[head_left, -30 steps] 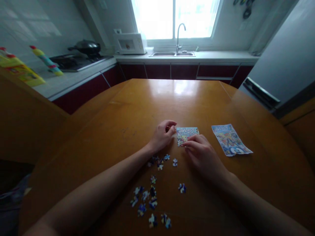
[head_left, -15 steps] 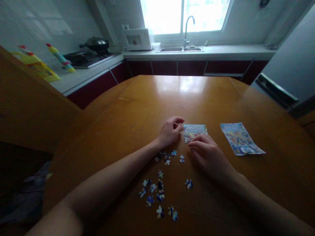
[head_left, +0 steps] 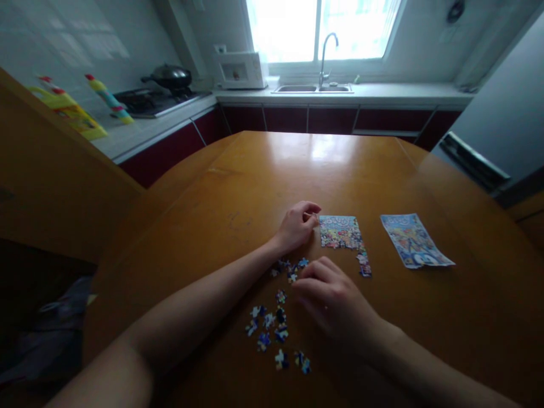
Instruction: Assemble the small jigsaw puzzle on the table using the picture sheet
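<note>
Far left, a yellow jug (head_left: 72,116) stands on the counter, and next comes a dark pan (head_left: 170,76) on the stove. Onto the table (head_left: 238,187) now: loose puzzle pieces (head_left: 264,341) lie scattered near you, between your forearms. Your left hand (head_left: 298,225) rests with fingers curled right by the puzzle's left edge; whether they pinch anything, I can't tell. Here's your right hand (head_left: 335,292), fingers bent together beside the upper loose pieces, any grip hidden from view! Just beyond it lies the part-built puzzle (head_left: 339,229), ragged along its near side, a narrow strip running toward you at its right. Farther right, a creased picture sheet (head_left: 414,241) lies flat.
</note>
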{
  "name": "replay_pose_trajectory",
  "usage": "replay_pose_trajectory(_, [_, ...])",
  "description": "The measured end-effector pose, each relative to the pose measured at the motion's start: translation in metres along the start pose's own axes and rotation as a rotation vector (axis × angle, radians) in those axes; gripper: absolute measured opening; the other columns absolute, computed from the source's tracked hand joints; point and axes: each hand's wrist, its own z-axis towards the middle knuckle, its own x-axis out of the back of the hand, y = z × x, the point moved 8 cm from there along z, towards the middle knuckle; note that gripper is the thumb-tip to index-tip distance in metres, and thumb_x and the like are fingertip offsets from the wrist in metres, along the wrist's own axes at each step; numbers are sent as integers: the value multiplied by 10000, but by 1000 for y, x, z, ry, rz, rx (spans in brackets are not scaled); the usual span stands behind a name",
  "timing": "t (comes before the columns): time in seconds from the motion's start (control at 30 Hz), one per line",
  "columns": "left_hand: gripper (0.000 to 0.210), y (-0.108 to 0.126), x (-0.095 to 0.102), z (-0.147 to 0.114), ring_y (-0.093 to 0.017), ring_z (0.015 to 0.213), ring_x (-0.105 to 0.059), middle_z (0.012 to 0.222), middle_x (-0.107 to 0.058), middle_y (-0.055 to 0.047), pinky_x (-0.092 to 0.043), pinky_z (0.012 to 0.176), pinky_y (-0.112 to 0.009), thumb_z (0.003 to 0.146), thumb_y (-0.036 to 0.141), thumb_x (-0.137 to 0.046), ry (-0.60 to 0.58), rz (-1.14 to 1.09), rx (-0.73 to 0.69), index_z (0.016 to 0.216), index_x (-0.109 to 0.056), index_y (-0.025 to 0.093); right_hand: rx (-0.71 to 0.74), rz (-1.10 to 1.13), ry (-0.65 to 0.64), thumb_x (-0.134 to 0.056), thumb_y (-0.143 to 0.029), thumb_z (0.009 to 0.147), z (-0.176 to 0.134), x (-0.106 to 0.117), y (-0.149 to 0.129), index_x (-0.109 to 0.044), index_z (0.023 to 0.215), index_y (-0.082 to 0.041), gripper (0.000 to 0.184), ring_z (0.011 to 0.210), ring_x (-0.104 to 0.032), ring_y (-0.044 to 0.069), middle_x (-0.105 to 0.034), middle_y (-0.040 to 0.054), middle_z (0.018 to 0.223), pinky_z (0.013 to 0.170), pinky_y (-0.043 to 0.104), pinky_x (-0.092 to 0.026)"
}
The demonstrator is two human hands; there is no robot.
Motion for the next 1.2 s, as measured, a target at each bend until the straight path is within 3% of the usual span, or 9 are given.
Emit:
replay_pose_trajectory(0.13, [217,0,0,0,-147,818,-646,1003,-704,-78,-549,752,-292,813,101,-555,-2,-5,0,996,-665,140,68,-76,-156,-587,-181,904,-1,-41,-26,-684,915,-191,99,902,-506,212,-631,64,926,801,340,-462])
replay_pose_trajectory(0.23, [210,-1,0,1,-150,824,-649,1002,-705,-75,-550,752,-292,815,107,-558,0,6,-7,990,-667,146,77,-180,-222,-621,-231,899,-1,-59,-30,-665,889,-193,59,892,-504,219,-622,59,907,794,347,-454])
replay_pose_trajectory(0.47, [210,2,0,0,-152,821,-649,971,-708,-71,-550,749,-290,802,94,-557,0,2,0,970,-672,146,76,-380,-315,-628,-206,850,15,-74,-38,-623,846,-153,53,843,-510,245,-614,97,882,751,375,-466])
replay_pose_trajectory(0.6, [215,2,1,0,-149,806,-650,963,-708,-69,-544,733,-282,794,92,-559,-5,3,18,971,-671,143,43,-324,-376,-668,-212,782,22,-78,-42,-611,907,-132,159,862,-540,253,-646,121,925,761,375,-479])
replay_pose_trajectory(0.73, [228,-1,0,0,-147,788,-651,958,-704,-66,-539,711,-275,799,100,-550,-9,14,27,989,-667,143,-99,-70,-309,-570,-79,792,22,-50,-31,-600,846,-163,105,747,-556,174,-655,60,846,706,307,-464])
replay_pose_trajectory(0.83, [226,1,0,0,-137,771,-648,965,-701,-59,-537,706,-268,802,94,-545,-2,22,14,986,-665,149,-235,206,-86,-511,-57,829,23,-1,-2,-609,838,-179,156,750,-569,143,-645,26,823,689,278,-459])
replay_pose_trajectory(0.93, [200,10,2,-2,-131,769,-640,980,-700,-54,-533,717,-274,830,98,-534,12,31,-24,970,-664,157,-345,412,90,-554,-143,855,21,40,39,-648,856,-176,99,697,-585,143,-640,15,745,637,286,-473])
replay_pose_trajectory(1.07, [144,40,7,-10,-169,915,-620,911,-694,-36,-506,835,-324,851,118,-563,14,84,-234,909,-676,185,-432,572,219,-662,-210,813,11,63,86,-689,922,-173,118,720,-644,151,-703,37,800,660,305,-525])
replay_pose_trajectory(1.2, [85,61,1,-21,-174,900,-608,895,-703,-37,-496,854,-344,887,206,-609,-119,67,-409,917,-688,201,-418,581,306,-722,-225,774,3,70,107,-693,964,-182,197,852,-693,184,-735,63,901,789,363,-574])
